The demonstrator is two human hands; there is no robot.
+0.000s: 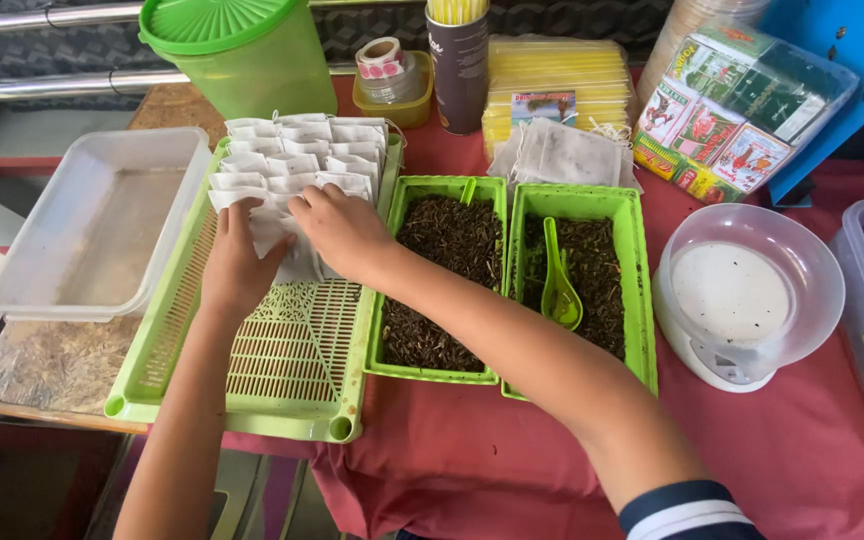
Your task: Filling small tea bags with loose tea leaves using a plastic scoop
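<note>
I see left hand and right hand pressing white sachets on green slatted tray, left; fingers flat, grasping nothing. Far right: colourful labelled packets in clear box.

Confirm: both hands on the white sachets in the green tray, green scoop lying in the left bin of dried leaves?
Not quite. The green scoop lies in the right bin, not the left bin; the head view shows it. The left hand and right hand do rest on the white sachets in the green tray.

Small tea-packing stall: loose-leaf trays, scale, sachets on red-clothed table.
</note>
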